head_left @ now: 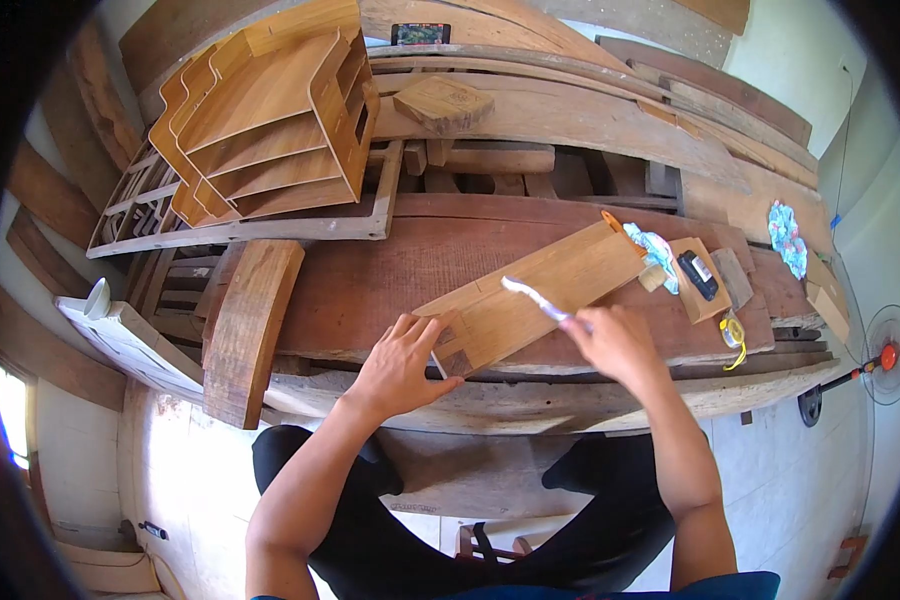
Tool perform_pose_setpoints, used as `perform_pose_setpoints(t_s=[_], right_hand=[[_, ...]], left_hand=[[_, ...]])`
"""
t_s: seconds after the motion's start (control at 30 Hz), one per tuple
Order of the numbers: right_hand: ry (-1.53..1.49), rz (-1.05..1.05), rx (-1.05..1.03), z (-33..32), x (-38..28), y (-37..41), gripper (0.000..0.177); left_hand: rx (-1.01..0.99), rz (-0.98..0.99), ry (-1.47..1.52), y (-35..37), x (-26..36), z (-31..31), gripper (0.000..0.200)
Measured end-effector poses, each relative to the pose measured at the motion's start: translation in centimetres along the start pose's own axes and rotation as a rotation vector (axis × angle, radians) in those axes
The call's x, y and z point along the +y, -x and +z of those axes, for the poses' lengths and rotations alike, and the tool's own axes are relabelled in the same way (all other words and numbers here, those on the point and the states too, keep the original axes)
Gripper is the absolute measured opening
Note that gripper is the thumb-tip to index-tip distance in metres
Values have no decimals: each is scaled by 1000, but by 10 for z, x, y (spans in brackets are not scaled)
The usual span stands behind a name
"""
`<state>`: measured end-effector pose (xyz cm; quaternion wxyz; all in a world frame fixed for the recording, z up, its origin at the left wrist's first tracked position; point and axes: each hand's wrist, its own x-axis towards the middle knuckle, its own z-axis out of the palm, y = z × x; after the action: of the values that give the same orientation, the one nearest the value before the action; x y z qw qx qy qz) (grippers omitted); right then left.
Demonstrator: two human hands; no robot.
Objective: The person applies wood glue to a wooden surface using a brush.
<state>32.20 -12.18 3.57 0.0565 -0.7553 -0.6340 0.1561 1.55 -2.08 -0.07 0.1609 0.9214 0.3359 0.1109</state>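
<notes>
A long, light-brown wooden board (540, 290) lies at a slant across the reddish plank in front of me. My left hand (402, 365) grips its near left end, fingers over the top and thumb along the front edge. Dark patches mark that corner of the board. In my right hand (610, 342) is a toothbrush (536, 298) with a white head and a pinkish handle. Its head points up and left, over the middle of the board, and my fingers are closed around the handle.
A wooden tiered organizer (260, 120) stands at back left, and a phone (421, 34) at the back. Right of the board are a crumpled cloth (654, 250), a black device (697, 275) and a tape measure (732, 330). A thick timber block (255, 335) juts out at left.
</notes>
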Motion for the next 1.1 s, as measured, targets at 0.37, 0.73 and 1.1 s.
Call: perform_pose_setpoints(t_s=[0.37,0.73,1.1], right_hand=[[8,-85,-129,-4,-27,14,42],[19,-322,-25,16,-36,18,45],[150,-86,312,32,-18,-9,44]], left_hand=[[30,40,1,-1,-2,2,93],[27,40,-2,-1,-1,2,99],[21,31,5,-1,2,0,105]])
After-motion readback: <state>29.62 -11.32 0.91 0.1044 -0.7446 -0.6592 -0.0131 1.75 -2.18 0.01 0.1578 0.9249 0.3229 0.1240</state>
